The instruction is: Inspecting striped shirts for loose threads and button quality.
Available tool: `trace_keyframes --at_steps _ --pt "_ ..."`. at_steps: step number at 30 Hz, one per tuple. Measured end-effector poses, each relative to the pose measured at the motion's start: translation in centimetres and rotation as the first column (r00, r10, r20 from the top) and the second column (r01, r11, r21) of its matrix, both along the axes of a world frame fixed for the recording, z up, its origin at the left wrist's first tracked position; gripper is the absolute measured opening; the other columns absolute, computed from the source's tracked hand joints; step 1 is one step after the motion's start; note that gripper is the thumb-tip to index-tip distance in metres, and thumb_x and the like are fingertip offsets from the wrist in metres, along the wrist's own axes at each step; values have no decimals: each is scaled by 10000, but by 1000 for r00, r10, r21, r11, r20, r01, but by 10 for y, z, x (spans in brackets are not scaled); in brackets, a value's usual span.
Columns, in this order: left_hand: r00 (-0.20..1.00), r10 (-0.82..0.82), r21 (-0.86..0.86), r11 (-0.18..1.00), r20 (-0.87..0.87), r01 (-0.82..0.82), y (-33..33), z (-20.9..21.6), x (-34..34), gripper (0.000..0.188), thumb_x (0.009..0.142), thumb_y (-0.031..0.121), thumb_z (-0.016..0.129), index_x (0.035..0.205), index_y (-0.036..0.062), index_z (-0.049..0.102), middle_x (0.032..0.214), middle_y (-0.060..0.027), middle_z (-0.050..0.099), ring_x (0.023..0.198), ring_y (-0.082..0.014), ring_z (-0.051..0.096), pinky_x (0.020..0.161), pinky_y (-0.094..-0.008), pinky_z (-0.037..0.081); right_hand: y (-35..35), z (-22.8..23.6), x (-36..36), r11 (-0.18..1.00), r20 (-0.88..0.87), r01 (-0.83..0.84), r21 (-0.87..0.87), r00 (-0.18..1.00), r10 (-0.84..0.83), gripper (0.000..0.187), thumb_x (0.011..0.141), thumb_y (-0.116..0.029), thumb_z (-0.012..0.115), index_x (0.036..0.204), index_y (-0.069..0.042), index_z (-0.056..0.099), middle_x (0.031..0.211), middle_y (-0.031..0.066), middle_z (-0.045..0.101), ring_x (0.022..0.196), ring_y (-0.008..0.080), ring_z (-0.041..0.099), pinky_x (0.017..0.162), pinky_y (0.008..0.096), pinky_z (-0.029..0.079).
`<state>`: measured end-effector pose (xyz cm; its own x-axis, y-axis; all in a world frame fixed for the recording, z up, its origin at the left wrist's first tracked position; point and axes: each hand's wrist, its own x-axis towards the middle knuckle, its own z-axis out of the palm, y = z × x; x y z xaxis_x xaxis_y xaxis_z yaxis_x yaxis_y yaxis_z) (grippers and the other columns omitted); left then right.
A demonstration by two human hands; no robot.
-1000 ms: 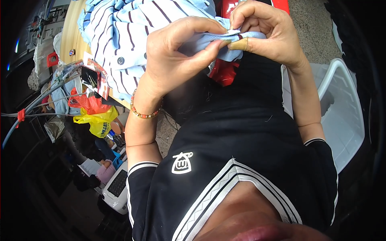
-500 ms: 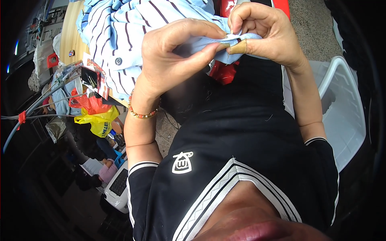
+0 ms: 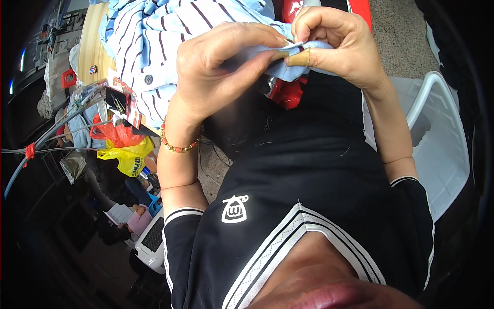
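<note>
Closely finger-pinched by left hand (image 3: 208, 64) and right hand (image 3: 343, 49): blue fabric (image 3: 293, 72) at striped shirt's (image 3: 149, 49) right; layers best kept flat, aligned.

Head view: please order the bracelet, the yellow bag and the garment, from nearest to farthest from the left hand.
1. Garment: pinched by the left hand.
2. Bracelet: worn just behind that hand.
3. Yellow bag: farther out, left.

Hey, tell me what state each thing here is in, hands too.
Striped cloth, bunched up
Left hand, pinching the cloth
Right hand, pinching the cloth
Tan thumb wrap, wound on
Bracelet, worn
White tub, open-topped
Yellow bag, crumpled
</note>
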<state>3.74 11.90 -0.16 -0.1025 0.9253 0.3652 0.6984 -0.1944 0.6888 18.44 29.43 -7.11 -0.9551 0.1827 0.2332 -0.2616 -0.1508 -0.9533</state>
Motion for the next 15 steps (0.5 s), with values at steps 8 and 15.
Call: trace_keyframes --at_steps 8,15 --pt "977 183 270 951 -111 -148 3 -12 7 227 751 -70 729 956 13 681 908 -100 729 819 -220 714 725 -278 557 -8 10 -1 911 -273 257 321 947 -171 216 752 114 734 921 38 622 937 95 620 861 153 604 747 244 484" --pt "931 358 376 873 -66 -309 8 -20 21 217 767 -95 727 954 -4 663 915 -121 714 841 -243 711 749 -293 558 -11 23 -8 803 -363 429 415 887 -287 217 729 117 713 913 34 633 915 108 638 844 171 619 741 269 493"
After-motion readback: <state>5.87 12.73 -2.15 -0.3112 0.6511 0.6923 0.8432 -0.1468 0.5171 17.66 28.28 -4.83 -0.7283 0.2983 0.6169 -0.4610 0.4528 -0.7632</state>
